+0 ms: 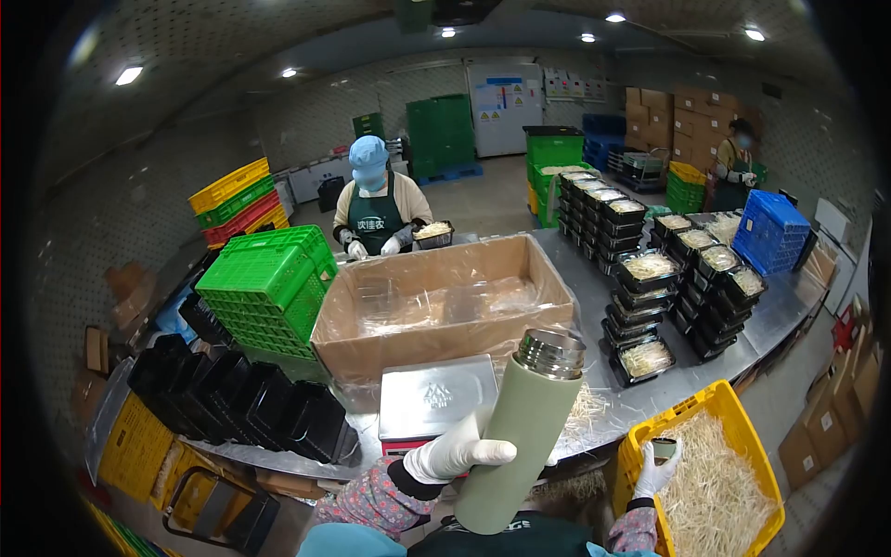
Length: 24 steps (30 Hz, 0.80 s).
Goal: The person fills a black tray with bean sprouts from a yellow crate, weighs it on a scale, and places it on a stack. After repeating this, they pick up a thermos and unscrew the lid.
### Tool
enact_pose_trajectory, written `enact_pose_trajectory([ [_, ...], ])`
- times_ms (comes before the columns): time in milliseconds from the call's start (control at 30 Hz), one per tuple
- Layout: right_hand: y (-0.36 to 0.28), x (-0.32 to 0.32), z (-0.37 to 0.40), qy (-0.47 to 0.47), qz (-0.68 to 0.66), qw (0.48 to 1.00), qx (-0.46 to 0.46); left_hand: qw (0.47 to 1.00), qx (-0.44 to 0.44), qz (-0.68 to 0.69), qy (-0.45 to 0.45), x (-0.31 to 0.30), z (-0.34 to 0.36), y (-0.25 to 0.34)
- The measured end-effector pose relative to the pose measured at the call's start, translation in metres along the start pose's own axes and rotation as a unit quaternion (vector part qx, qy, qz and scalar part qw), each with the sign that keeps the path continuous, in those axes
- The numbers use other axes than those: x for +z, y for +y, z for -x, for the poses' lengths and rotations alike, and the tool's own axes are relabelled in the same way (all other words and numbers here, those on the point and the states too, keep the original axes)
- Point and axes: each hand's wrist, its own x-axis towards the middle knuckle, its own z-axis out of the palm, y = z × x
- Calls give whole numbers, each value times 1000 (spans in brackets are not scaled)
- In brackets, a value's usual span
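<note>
My left hand (447, 457), in a white glove, is wrapped round a pale green thermos flask (522, 432). The flask tilts slightly to the right, and its steel mouth is uncovered. My right hand (655, 476), also gloved, grips a small green flask cap (664, 449). That hand is over the left side of a yellow crate (684, 409) holding pale bean sprouts (716, 469). Behind the flask, a scale (436, 399) with a metal top sits on the steel table (557, 249).
A lined cardboard box (436, 345) occupies the table's middle. Black trays (255, 408) line the left; filled packs (640, 316) stand stacked at right. Green crates (264, 278) rise beside the box. Across the table, a co-worker (379, 209) has a filled tray close by.
</note>
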Motion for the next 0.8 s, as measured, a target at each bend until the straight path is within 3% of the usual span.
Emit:
enact_pose_trajectory([
  [300,7,1,0,5,16,1000,-19,988,4,-149,31,11,2,14],
  [500,-2,1,2,5,16,1000,-5,902,213,-370,58,19,-2,34],
  [633,-5,1,3,-6,-6,1000,8,900,214,-369,92,18,-2,45],
  [700,-11,0,4,-2,5,1000,7,776,295,-556,52,12,-5,59],
  [800,-13,1,4,3,9,1000,5,745,335,-570,92,21,-7,65],
])
